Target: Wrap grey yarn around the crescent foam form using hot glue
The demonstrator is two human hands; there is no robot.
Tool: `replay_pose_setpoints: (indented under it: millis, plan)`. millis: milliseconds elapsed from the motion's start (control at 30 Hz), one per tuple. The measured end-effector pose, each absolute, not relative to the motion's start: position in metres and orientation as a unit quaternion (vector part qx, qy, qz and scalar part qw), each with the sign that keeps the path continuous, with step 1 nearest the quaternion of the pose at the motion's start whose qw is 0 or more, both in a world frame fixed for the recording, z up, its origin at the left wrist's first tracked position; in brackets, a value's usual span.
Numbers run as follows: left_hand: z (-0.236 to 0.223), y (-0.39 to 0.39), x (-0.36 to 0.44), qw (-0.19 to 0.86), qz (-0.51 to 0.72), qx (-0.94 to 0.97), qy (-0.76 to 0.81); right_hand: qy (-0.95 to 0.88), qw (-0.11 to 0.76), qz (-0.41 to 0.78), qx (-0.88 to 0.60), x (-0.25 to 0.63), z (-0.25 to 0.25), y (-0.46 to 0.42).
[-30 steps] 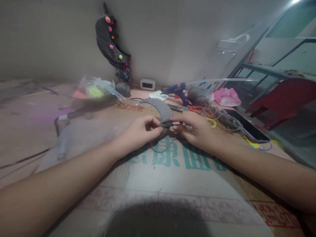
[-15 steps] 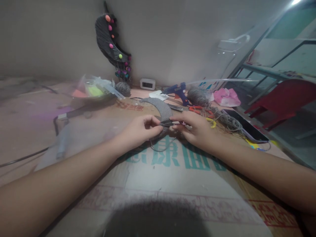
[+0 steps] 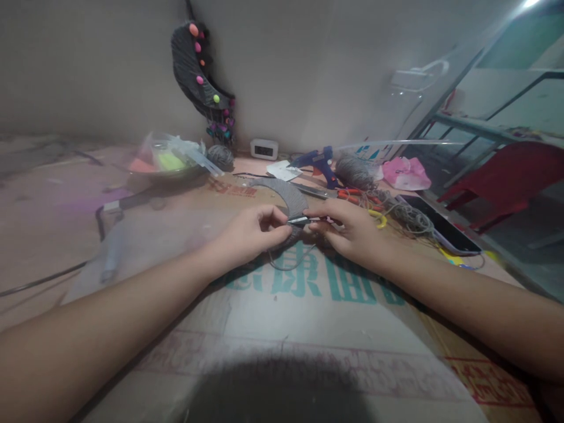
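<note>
A crescent wrapped in grey yarn (image 3: pixel 287 194) lies over the cardboard between my hands. My left hand (image 3: pixel 255 232) is closed, thumb and fingers pinching the crescent's lower part. My right hand (image 3: pixel 346 229) is closed around a slim shiny metal tool (image 3: pixel 298 221), whose exact kind I cannot make out. The tool reaches left across the crescent near my left fingertips. Below both hands hangs a loop of loose grey yarn (image 3: pixel 286 268). Fingers partly hide the crescent's lower end.
Behind lie a blue glue gun (image 3: pixel 324 164), orange-handled scissors (image 3: pixel 352 195), grey yarn (image 3: pixel 352 171), a phone (image 3: pixel 440 226) and a pink bag (image 3: pixel 406 173). A small clock (image 3: pixel 264 150) stands by the wall, under a hanging dark crescent (image 3: pixel 189 70). A bowl (image 3: pixel 163 173) sits left.
The slim tool has turned slightly, so a bright edge now shows where it looked dark. Both hands stay in nearly the same place around the crescent.
</note>
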State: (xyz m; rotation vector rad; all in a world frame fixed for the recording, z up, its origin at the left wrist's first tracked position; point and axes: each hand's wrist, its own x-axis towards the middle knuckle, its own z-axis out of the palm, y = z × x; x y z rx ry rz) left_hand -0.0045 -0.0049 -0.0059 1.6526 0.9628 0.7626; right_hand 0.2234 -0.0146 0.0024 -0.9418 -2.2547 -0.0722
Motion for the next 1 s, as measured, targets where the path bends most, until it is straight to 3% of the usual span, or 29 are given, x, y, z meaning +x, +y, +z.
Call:
replay_pose_setpoints:
  millis: [567, 1000]
  plan:
    - [-0.0052, -0.0050, -0.0053, 0.511, 0.314, 0.690, 0.405, -0.859, 0.343, 0.002, -0.380, 0.2228, 0.0011, -0.0140]
    - [-0.0028, -0.0076, -0.0044, 0.485, 0.311, 0.700, 0.422, -0.874, 0.322, -0.045, -0.360, 0.2234, 0.0023, -0.0153]
